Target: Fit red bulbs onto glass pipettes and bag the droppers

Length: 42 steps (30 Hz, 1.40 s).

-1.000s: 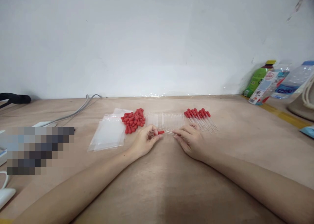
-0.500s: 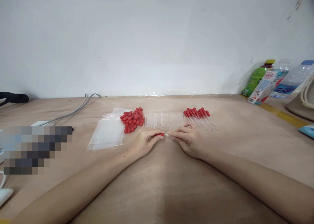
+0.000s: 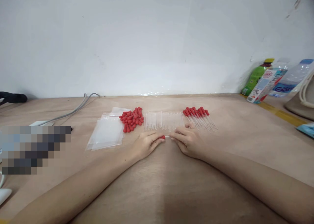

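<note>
By the fingers of the left hand (image 3: 145,142), a red bulb (image 3: 162,137) is clamped; at its mouth, before the loose tubes (image 3: 152,120), a clear tube (image 3: 167,137) is pinched by the right hand (image 3: 187,141). Fitting appears in hand; straight, steady pressure seems called for.

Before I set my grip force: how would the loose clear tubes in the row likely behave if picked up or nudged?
The clear tubes look slim and straight, so each is probably light and fairly stiff. Lying side by side, a nudged one may roll into its neighbours. Their narrow ends look delicate, so a hard squeeze there might break them.
</note>
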Motion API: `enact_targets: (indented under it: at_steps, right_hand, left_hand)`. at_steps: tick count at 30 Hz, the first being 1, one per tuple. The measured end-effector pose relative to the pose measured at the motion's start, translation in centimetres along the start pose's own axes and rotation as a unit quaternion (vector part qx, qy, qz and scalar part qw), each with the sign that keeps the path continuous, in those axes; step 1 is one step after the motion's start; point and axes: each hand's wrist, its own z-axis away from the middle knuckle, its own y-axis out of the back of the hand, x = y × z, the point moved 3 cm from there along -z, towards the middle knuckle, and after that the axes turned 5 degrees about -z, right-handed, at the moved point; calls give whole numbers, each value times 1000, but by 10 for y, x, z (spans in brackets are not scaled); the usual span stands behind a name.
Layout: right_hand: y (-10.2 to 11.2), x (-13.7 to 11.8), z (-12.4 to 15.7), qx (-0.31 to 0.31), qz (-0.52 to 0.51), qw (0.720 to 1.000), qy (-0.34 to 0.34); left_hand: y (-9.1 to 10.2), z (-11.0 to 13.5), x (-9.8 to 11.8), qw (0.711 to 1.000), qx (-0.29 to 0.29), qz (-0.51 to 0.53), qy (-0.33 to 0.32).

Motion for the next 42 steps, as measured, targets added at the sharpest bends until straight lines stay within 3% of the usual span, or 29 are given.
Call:
enact_targets:
  at_steps: [8, 15, 24, 29, 34, 42]
  right_hand:
    - [-2, 21, 7, 22, -45, 999, -21]
    - [-1, 15, 4, 19, -24, 999, -13]
    - [2, 10, 1, 9, -39, 999, 4]
    - [1, 7, 0, 0, -36, 999, 22]
    - [0, 3, -1, -26, -34, 999, 23]
    - [-3, 1, -4, -62, -13, 998, 10]
  left_hand:
    - [13, -3, -1, 998, 39, 12, 52]
    - [8, 0, -7, 995, 47, 41, 77]
    - [-1, 7, -9, 996, 22, 88, 28]
    - [-3, 8, -6, 998, -10, 60, -3]
    - [-3, 7, -4, 999, -3, 31, -26]
    - [4, 2, -2, 999, -27, 27, -20]
